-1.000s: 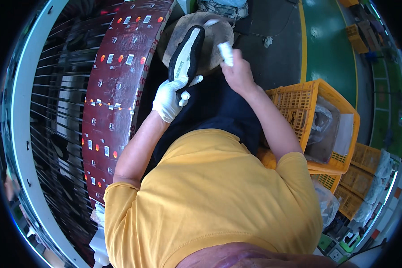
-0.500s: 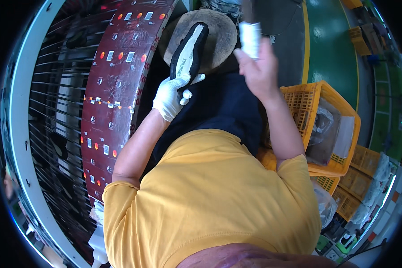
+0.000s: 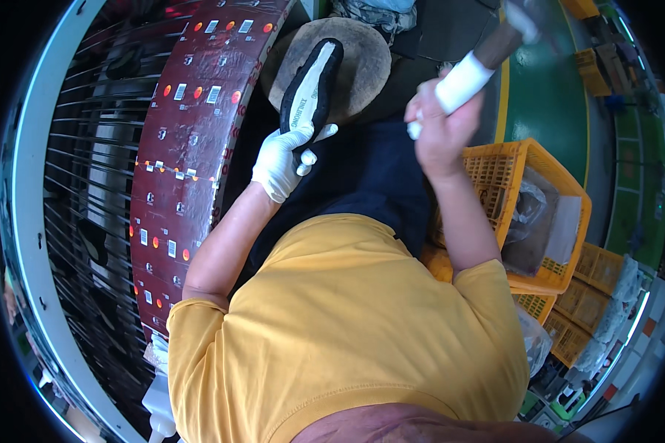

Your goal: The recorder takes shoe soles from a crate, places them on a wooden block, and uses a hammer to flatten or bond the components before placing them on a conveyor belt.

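Note:
My left hand (image 3: 278, 164), in a white glove, is closed around the near end of a black shoe upper (image 3: 308, 92). The shoe's underside faces up and shows a pale insole with dark print. It lies over a round wooden block (image 3: 366, 63), toe pointing away from me. To the right, my bare right hand (image 3: 445, 133) grips a hammer (image 3: 463, 83) by its white-wrapped handle. The hammer is raised and tilted to the upper right, apart from the shoe. Motion blurs its head, so the shape is unclear.
At my left stands a rack of dark rods (image 3: 89, 170), beside a long surface covered in dark red printed sheeting (image 3: 177, 148). Yellow plastic crates (image 3: 521, 280) are stacked at my right, the top one holding plastic bags and a board. Crumpled cloth (image 3: 377, 16) lies beyond the block.
My right hand has turned, and the hammer has swung from nearly upright to a tilt toward the upper right. The left hand and shoe have hardly moved.

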Demonstrator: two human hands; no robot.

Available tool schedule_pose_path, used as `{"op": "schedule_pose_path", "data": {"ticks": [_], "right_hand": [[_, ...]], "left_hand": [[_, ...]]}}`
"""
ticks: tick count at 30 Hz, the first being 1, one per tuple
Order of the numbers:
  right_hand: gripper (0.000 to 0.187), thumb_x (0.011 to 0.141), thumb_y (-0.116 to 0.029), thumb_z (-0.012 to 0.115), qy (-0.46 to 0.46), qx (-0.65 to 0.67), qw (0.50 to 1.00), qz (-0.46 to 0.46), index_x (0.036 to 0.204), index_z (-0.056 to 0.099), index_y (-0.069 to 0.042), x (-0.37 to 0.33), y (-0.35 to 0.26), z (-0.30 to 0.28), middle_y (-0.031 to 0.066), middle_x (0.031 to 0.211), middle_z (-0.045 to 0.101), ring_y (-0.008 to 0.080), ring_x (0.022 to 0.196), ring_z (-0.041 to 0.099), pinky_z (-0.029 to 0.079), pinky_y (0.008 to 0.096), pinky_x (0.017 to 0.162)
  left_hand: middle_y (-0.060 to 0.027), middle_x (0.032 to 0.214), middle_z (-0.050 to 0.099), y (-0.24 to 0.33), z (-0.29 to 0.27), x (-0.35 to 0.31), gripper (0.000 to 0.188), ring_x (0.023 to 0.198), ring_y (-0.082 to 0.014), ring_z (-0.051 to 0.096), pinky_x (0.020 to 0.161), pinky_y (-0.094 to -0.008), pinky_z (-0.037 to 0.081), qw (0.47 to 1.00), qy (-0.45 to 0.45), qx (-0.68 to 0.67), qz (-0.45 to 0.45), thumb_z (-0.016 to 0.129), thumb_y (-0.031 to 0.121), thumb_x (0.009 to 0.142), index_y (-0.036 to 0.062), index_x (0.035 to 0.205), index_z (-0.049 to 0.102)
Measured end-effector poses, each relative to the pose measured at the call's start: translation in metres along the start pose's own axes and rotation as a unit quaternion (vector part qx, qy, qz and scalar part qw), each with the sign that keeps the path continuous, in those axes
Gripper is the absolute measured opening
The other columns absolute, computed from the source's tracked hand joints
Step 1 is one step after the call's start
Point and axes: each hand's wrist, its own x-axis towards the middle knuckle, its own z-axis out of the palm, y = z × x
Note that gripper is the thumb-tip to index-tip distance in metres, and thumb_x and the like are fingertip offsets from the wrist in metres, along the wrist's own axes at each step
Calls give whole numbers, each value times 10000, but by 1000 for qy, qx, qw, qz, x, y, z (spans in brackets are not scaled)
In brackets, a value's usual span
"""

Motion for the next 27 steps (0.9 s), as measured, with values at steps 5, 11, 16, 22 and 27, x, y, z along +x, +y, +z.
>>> {"op": "schedule_pose_path", "data": {"ticks": [5,11,16,22,27], "right_hand": [[293,984,-162,699,-220,-387,891,84,1142,509,-5,-23,45,-20,178,839,650,310,727,652,524,393,616],[314,960,-203,728,-206,-382,894,116,1088,528,3,-24,53,-15,266,913,703,471,869,713,563,478,719],[328,950,-189,722,-176,-285,936,105,1110,520,14,-14,40,-17,319,952,701,495,911,708,553,541,749],[305,969,-199,721,-240,-355,875,222,1067,525,13,-11,47,-23,247,835,687,462,794,703,559,471,689],[295,973,-194,709,-207,-280,922,167,1059,502,-1,-44,44,-23,262,859,678,479,813,690,537,481,661]], "left_hand": [[-246,1184,744,1,3,-4,327,493,-118,512,401,-208,365,1000,11,22,6,618,89,987,11,1298,556],[-249,1181,746,-1,-2,4,289,496,-119,517,402,-211,364,1000,13,20,8,608,89,993,16,1270,569],[-252,1190,742,-6,0,0,290,498,-118,523,401,-210,376,1000,21,10,-2,604,88,993,15,1272,568],[-250,1202,740,0,2,6,292,499,-115,522,405,-211,378,999,-3,31,25,605,91,996,10,1275,573],[-238,1178,752,4,0,10,279,505,-110,526,406,-207,373,1000,1,15,17,605,91,1001,7,1267,588]]}}
